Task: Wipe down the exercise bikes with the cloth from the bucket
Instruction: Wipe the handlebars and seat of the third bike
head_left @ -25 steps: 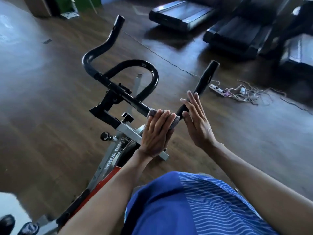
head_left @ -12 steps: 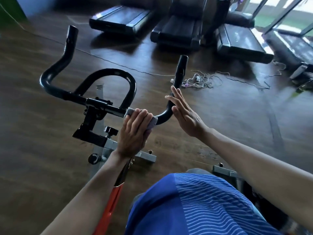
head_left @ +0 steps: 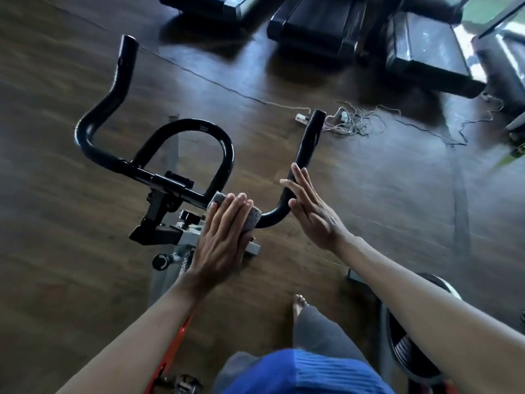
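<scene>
Now, in the head view, your left hand lies on the grey cloth, which is folded over the exercise bike's black handlebar. The cloth sits near the right end of the crossbar, just right of where the centre loop joins it. Your fingers there are straight and together, pressing the cloth down onto the bar; the thumb is hidden, so you cannot tell whether it hooks underneath. A little of the cloth shows on either side of your hand.

Your right hand is flat and spread. Its palm is against the right-hand bend of the handlebar, and its fingertips reach up along the rising horn. It holds nothing.

Below the bar you see the black adjustment knob on the grey frame. On the wooden floor beyond the handlebar lie a tangle of cables with a power strip, and past those stand treadmills. Your bare foot shows on the floor beside the bike.
</scene>
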Demonstrator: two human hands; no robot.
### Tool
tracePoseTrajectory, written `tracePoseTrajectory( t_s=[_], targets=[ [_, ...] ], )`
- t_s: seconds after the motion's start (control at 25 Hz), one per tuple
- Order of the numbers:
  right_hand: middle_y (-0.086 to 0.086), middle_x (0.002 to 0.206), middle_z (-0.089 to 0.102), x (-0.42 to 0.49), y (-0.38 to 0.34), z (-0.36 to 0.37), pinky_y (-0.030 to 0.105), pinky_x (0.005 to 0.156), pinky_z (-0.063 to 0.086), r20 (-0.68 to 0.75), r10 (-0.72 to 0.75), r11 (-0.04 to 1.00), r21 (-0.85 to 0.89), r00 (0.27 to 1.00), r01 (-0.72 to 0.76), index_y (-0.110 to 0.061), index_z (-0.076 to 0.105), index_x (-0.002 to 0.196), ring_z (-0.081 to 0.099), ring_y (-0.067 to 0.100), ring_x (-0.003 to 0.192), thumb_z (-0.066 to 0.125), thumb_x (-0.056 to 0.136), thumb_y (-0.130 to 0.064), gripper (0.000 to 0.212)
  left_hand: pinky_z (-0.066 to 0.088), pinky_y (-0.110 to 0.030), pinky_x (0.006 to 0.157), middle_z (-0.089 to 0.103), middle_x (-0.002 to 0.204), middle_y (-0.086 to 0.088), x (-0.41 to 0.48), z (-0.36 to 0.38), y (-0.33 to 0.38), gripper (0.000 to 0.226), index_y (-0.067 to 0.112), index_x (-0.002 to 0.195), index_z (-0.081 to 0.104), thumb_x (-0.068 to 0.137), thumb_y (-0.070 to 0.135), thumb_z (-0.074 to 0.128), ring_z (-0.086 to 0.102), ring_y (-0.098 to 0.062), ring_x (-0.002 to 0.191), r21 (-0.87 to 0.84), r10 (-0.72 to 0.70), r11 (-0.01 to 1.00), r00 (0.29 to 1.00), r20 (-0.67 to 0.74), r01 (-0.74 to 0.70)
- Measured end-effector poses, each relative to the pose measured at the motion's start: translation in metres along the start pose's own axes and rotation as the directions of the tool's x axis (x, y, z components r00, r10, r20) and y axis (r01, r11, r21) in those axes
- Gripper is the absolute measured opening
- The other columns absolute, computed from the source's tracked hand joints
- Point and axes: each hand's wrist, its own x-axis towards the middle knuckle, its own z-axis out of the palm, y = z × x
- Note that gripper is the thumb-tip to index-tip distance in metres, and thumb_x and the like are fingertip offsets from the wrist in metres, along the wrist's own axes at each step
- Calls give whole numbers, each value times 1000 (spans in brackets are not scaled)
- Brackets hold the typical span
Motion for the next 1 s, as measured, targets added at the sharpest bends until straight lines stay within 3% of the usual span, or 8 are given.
tracePoseTrajectory(
  t_s=[0.16, 0.24, 0.4, 0.52, 0.64, 0.76, 0.88, 1.0],
  targets=[
    [-20, 163, -10, 2, -5, -6, 26, 122, 8, 81, 51, 995, 84, 995, -58, -28, 30, 154, -14, 2, 151, 31, 106, -40, 50, 18, -47, 122, 39, 154, -12, 8, -18, 2, 52, 4, 148, 40, 100, 23, 51, 27, -26, 148, 39, -21, 999, 981, 194, 14],
    [-18, 164, -8, 1, -6, -5, 27, 122, 9, 76, 40, 991, 124, 996, -49, -25, 31, 153, -14, 2, 151, 32, 106, -40, 50, 18, -46, 122, 39, 154, -11, 17, -27, 1, 56, 3, 146, 42, 96, 21, 58, 29, -26, 148, 66, 25, 997, 961, 274, -45],
    [-12, 165, -6, 2, -9, -3, 15, 120, 5, 85, 41, 972, 228, 995, -60, -20, 29, 155, -14, 3, 151, 36, 107, -31, 50, 23, -46, 121, 31, 159, -10, 31, -40, 5, 58, 3, 150, 36, 99, 26, 55, 26, -24, 149, 40, 94, 992, 897, 431, -123],
    [-8, 166, -1, 1, -16, -5, 14, 120, 4, 66, 34, 954, 296, 997, -52, -16, 30, 155, -10, 5, 152, 41, 107, -21, 50, 28, -45, 120, 28, 160, -12, 42, -39, 15, 56, 3, 151, 33, 102, 24, 50, 25, -24, 150, 31, 174, 977, 873, 455, -211],
    [-2, 163, 26, -4, -29, -9, 25, 123, 19, -86, 155, 893, 438, 984, -103, -12, 47, 146, 14, 8, 152, 49, 102, -5, 44, 34, -45, 116, 26, 161, -14, 50, -29, 21, 59, 4, 153, 29, 100, 15, 52, 25, -26, 150, 16, 264, 951, 836, 482, -309],
    [-1, 148, 49, 5, -39, -25, 29, 113, 41, -324, 379, 829, 535, 867, -162, -13, 60, 134, 42, 6, 139, 51, 99, -3, 37, 35, -45, 116, 25, 161, -14, 58, -23, 19, 60, 5, 152, 30, 97, 10, 53, 23, -26, 150, -32, 313, 939, 808, 500, -343],
    [1, 144, 53, 31, -38, -52, 28, 104, 48, -411, 513, 783, 584, 753, -215, -14, 57, 137, 53, 11, 129, 51, 98, -5, 40, 33, -45, 117, 23, 162, -14, 62, -16, 24, 62, 5, 153, 29, 96, 7, 55, 21, -25, 151, -88, 302, 950, 818, 490, -298],
    [0, 147, 50, 60, -40, -74, 14, 98, 46, -390, 534, 778, 575, 750, -255, -18, 49, 143, 57, 10, 118, 52, 97, -5, 49, 34, -44, 117, 21, 163, -14, 65, -6, 37, 66, 4, 153, 28, 95, 10, 59, 19, -25, 151, -74, 204, 978, 845, 495, -193]
  ],
)
